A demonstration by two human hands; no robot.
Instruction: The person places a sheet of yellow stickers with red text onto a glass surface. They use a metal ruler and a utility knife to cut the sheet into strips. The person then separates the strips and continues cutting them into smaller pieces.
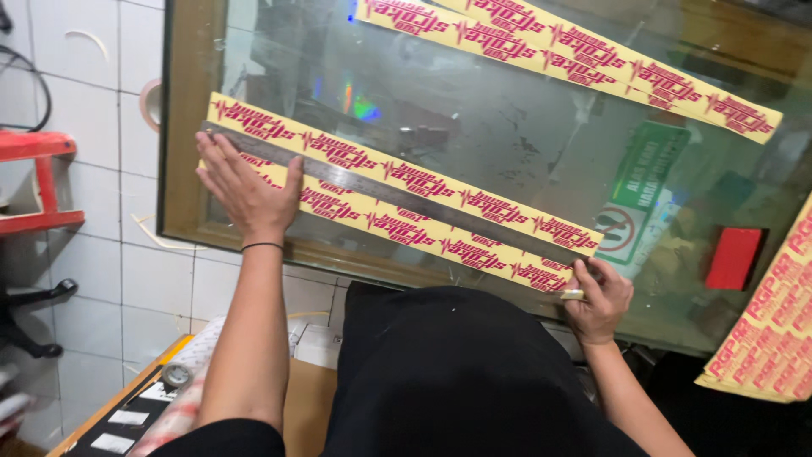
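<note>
2 hands work at the glass table's (279, 51) near edge: my left hand (249, 190), fingers spread, presses a steel ruler (397, 196) onto a yellow sticker strip (423, 211); my right hand (599, 300) pinches a small cutter (573, 294).

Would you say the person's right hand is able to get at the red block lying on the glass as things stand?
Probably yes. The red block lies in the open on the glass table, just right of the right hand, with nothing between them, though that hand now holds a small cutter at the yellow strip.

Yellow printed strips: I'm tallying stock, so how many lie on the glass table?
2: one under the metal ruler by both hands, yellow strip; one along the far edge. A stack of other sheets may hide more.
</note>
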